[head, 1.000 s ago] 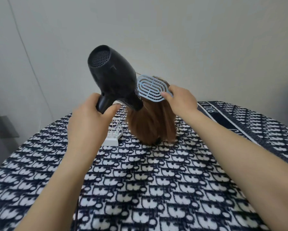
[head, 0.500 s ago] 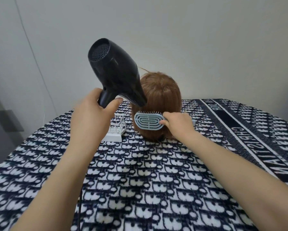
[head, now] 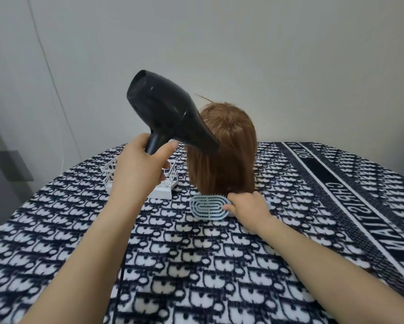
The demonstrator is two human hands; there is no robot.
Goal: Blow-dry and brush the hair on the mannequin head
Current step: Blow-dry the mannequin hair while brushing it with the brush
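Left hand [head: 138, 174] wrapped round the handle of the black hair dryer [head: 170, 113], thumb up the near side. Dryer is held up and tilted, intake grille facing up-left, nozzle pointing down-right into the left side of the brown hair [head: 219, 174]. Nozzle tip looks to be touching the hair, but that's hard to call from this angle.

Mannequin head [head: 229, 132] stands upright mid-table on the patterned cloth [head: 196, 265], back of the head towards me.

Right hand [head: 247, 210] clamped on the handle of the light blue brush [head: 209, 208], fingers curled over it, thumb on the paddle's near edge. Brush is low, at the bottom ends of the hair, just in front of the head's base. Paddle back faces me, bristles point at the hair tips. Can't tell whether it rests on the cloth or sits just above it.

White wire rack [head: 170, 185] is on the cloth left of the head, partly behind my left hand. Dryer cord [head: 119, 293] runs under my left forearm to the near edge. Plain grey wall [head: 289, 54] behind.
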